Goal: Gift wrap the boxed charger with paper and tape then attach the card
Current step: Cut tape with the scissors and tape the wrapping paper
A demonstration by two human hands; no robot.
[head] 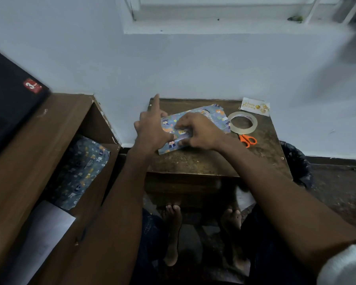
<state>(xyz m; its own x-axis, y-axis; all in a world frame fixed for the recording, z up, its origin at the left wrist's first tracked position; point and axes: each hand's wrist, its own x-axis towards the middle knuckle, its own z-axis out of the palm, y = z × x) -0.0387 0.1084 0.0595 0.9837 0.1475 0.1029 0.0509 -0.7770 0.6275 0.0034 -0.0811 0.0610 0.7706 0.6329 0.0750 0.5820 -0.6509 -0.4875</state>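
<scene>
at the far left, a wooden cabinet [19, 161] holds spare wrapping paper [82, 171] in its open compartment, well apart from the work. on the small wooden table [193, 161], the left hand [152, 128] rests on the left end of the wrapped box [214, 118]; its index finger points straight up and away, the other fingers look loosely spread, and its thumb seems to press the paper down without gripping it. just right of it, the right hand [197, 130] has its fingers curled over the top of the parcel, pinching or pressing a fold of the paper along the near edge. the paper already covers the box, so the step in hand looks like closing the seam or an end flap. further right lie the tape roll [242, 122], just beside the parcel, the orange-handled scissors [248, 140] near it, and the birthday card [255, 106] at the back corner. the next move likely calls for one hand to pin the fold while the other reaches for tape; the paper may spring open if released.
</scene>
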